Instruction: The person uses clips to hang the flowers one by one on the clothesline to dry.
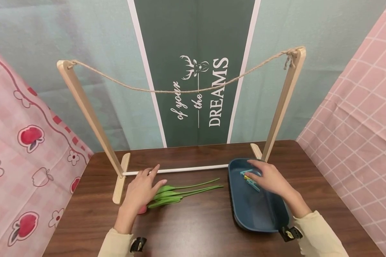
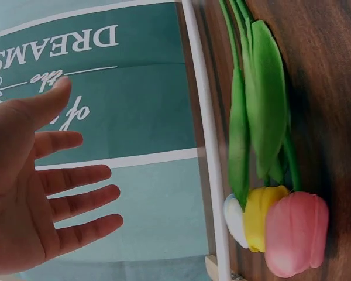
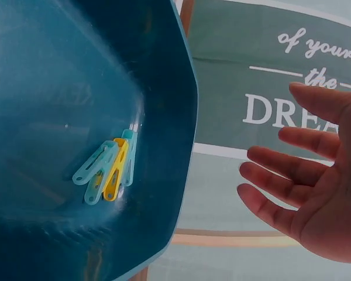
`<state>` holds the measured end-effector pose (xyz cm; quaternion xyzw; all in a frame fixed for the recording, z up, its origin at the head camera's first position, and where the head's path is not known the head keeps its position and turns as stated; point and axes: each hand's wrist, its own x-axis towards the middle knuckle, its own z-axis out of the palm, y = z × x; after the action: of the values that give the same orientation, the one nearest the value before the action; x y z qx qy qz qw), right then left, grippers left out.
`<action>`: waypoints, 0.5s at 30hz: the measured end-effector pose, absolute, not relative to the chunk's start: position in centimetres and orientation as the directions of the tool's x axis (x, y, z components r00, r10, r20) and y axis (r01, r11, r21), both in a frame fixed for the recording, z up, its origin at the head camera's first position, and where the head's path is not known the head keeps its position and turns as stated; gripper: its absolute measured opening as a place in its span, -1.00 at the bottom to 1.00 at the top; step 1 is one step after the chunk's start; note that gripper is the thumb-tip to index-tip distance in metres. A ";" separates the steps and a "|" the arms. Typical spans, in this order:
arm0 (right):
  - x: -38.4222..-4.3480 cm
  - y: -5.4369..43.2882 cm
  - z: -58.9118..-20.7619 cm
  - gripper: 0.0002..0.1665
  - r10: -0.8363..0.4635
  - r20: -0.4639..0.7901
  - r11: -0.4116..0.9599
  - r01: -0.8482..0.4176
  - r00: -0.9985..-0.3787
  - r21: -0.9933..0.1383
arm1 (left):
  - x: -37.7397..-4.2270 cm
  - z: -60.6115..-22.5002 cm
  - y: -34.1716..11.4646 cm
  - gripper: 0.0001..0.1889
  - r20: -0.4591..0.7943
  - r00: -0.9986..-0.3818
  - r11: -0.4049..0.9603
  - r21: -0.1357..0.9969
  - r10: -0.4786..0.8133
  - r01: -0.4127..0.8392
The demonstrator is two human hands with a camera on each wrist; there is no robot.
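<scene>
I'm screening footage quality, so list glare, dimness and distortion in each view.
Head: bright overall, soft glare on the near part of the table; left wrist: dimmer, the left hand shaded, the upper white stripe bowed; right wrist: also dim, pale reflections on the blue tub near the clothespins.

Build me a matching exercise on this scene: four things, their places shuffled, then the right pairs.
Things
1. clothespins
2. rope
3. tulips
4. white rod

Places
A. lying on the table, by the left hand
B. joined low to a wooden post
C. inside the blue tub
D. tied high, sagging in the middle

Right pairs: 1-C, 2-D, 3-A, 4-B
</scene>
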<state>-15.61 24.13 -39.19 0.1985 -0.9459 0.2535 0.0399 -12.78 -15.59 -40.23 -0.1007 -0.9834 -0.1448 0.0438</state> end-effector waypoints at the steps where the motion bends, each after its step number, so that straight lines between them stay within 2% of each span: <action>1: -15.7 24.2 -39.2 -0.48 -0.349 0.173 0.793 -0.389 -0.921 -0.468 | -12.8 -40.3 -15.6 -0.36 0.112 -0.976 0.938 0.275 0.186 0.210; 15: -17.1 25.3 -39.3 -0.60 -0.286 0.039 0.817 -0.264 -0.958 -0.512 | -12.9 -41.9 -15.4 -0.38 0.060 -0.980 0.935 0.294 0.189 0.199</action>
<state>-17.13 25.28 -39.30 0.1443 -0.9531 0.2654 -0.0199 -12.93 -15.39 -41.89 -0.0987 -0.9834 -0.1513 0.0156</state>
